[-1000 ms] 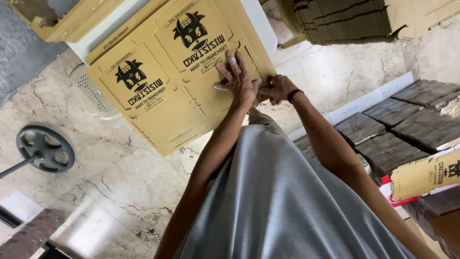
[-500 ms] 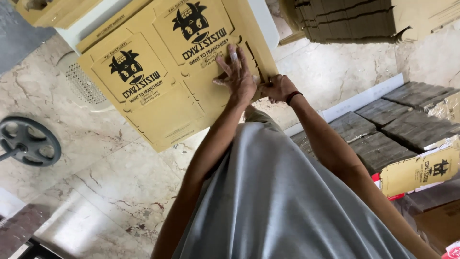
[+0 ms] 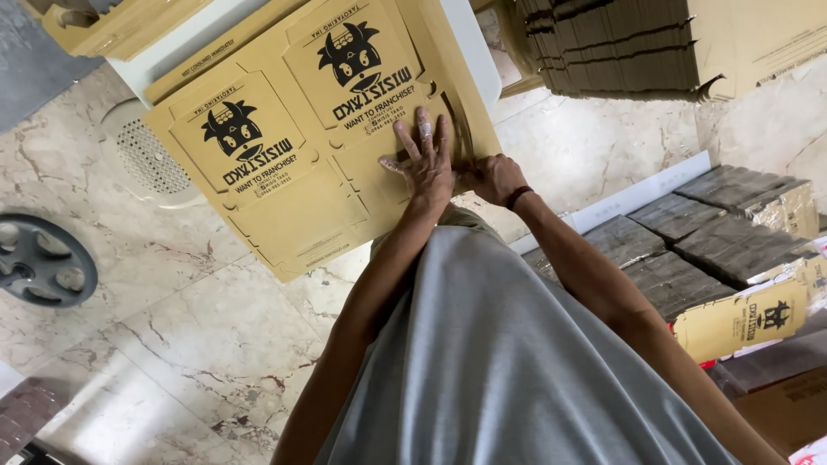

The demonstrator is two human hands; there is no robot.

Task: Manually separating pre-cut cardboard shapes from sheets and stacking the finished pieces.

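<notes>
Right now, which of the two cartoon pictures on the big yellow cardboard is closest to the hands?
The upper right cartoon print, just above the left hand pressing flat on the cardboard sheet. The other print sits farther left.

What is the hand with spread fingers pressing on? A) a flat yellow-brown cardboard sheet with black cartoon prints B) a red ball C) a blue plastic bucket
A: the left hand lies palm-down, fingers spread, on the flat yellow-brown cardboard sheet with black cartoon prints.

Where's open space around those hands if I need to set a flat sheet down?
Bare marble floor lies open between the printed cardboard sheet, the dark round disc and the person's shirt. It is crowded on the other side: flattened stacks and boxes pack the floor beside the right hand.
</notes>
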